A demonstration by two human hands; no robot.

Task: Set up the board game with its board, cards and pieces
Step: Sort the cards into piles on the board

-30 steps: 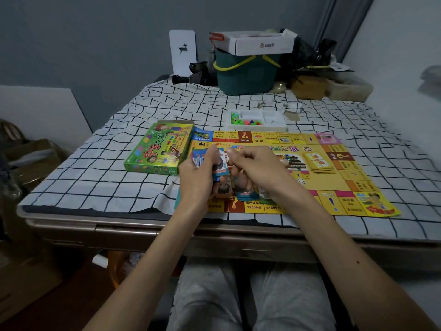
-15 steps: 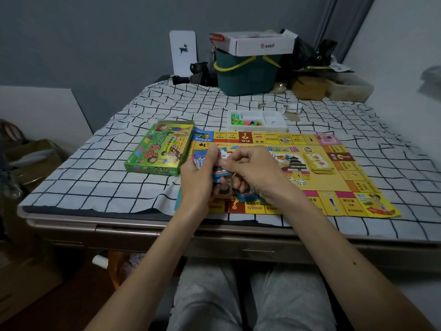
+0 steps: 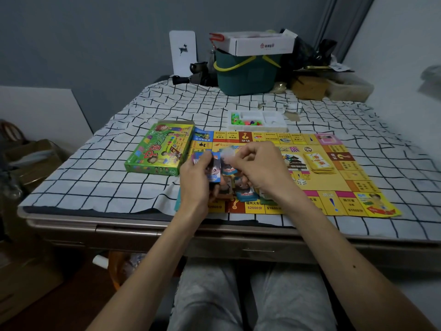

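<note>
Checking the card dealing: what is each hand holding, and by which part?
The left hand grips the card stack by its left side; the right hand pinches a blurred card by its right edge.

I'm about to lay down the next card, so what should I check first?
1. Board lies flat: ok.
2. Left hand grips the deck: ok.
3. Right hand pinches a single card: cannot tell, blurred.
4. Piles under the hands tidy: cannot tell, partly hidden.
5. Dice apart from the piles: ok.
6. Tray beyond the board, out of the way: ok.
</note>
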